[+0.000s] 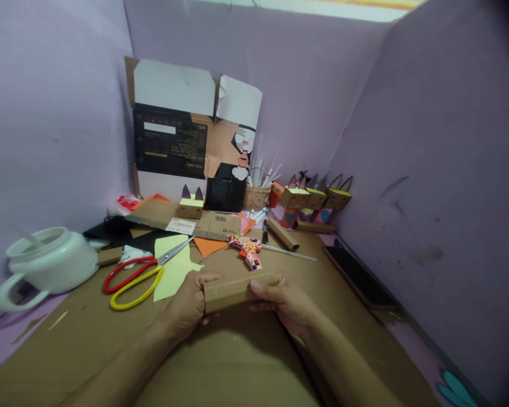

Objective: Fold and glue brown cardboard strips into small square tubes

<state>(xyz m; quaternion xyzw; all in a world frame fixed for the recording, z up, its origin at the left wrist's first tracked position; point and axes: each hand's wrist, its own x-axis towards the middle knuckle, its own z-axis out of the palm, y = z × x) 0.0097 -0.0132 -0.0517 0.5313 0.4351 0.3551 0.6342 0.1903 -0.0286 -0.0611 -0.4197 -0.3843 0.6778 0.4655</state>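
Between my hands is a brown cardboard tube (231, 291), held level a little above the cardboard-covered table. My left hand (189, 302) is closed round its left end, with some fingers hidden behind it. My right hand (282, 302) grips the right end, thumb on the front face and fingers underneath. Left of my hands lie scissors (139, 277) with one red and one yellow handle, partly over a pale green paper sheet (167, 285). Just beyond the tube rests a glue gun (248, 249) with a colourful pattern.
A white mug-like pot (53, 260) stands at the left. Several eared cardboard figures (316, 198) are at the back right, near a basket of glue sticks (257, 196). An opened box (173, 141) leans on the wall; a dark phone-like slab (360, 277) lies right.
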